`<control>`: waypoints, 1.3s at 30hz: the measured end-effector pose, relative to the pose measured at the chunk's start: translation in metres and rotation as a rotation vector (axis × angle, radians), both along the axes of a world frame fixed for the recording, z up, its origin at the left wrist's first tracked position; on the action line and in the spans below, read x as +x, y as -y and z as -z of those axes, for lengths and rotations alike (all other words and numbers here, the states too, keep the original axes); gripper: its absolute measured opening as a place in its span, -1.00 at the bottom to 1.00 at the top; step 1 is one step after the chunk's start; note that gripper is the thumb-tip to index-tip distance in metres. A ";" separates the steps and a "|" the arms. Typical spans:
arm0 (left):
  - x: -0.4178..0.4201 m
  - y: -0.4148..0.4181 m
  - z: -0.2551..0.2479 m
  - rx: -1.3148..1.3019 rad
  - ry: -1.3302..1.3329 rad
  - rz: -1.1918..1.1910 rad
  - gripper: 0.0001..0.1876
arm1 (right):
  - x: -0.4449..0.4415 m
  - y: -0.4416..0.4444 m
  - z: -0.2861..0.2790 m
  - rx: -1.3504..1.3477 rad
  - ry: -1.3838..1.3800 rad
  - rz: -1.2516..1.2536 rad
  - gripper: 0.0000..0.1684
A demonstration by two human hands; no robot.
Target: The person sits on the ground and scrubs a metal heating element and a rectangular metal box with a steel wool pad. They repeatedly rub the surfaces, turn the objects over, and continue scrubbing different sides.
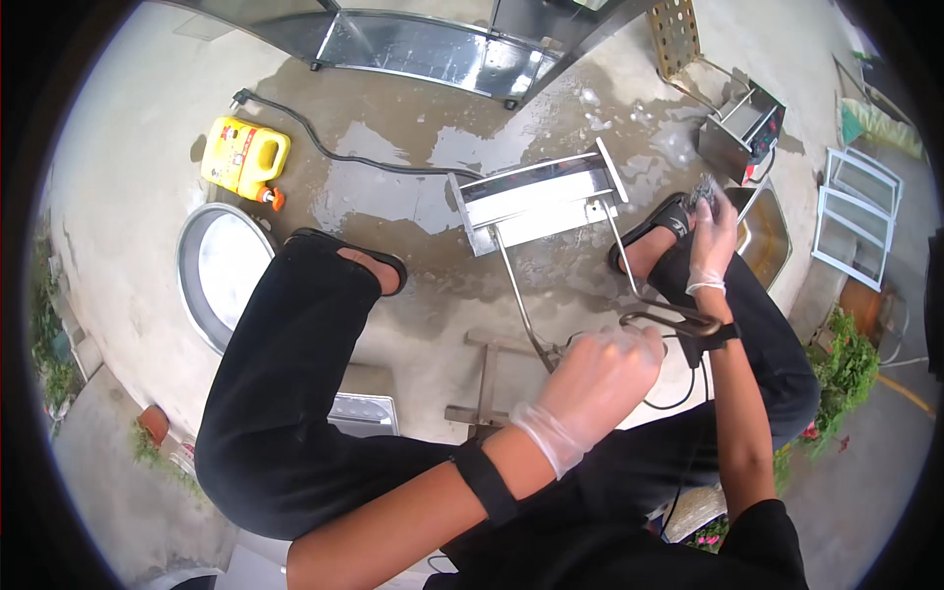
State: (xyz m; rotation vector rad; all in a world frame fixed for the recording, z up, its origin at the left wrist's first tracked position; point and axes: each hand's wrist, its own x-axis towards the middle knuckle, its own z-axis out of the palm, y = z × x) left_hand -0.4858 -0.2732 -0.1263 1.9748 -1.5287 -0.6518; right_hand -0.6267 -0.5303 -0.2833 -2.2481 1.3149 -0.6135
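Between my feet rests a stainless steel electric fryer head, its box on the wet floor and its bent heating tube reaching back towards me. My left hand, in a clear plastic glove, grips the near end of that tube. The curled tube end sticks out past my knuckles. Above my right foot, my right hand, also gloved, pinches a steel wool scrubber away from the fryer head. A black power cord with a plug runs from the box to the left.
A yellow detergent jug lies near a round metal basin on the left. A second fryer head with a perforated plate and a steel tank stand right. A glass-and-metal cabinet spans the far side.
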 end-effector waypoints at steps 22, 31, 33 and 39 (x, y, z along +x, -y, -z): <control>-0.029 -0.038 0.028 0.033 0.138 0.035 -0.92 | 0.176 -0.106 0.032 -0.195 -0.708 -1.597 -0.66; -0.036 -0.032 0.032 -0.004 0.094 0.062 -0.91 | 0.170 -0.064 0.041 -0.441 -0.766 -1.823 -0.61; -0.037 -0.031 0.031 -0.014 0.097 0.057 -0.91 | 0.191 -0.103 0.049 -0.459 -0.451 -1.779 -0.59; -0.032 -0.039 0.032 0.009 0.106 0.056 -0.90 | 0.185 -0.062 0.040 -0.357 -0.590 -1.844 -0.64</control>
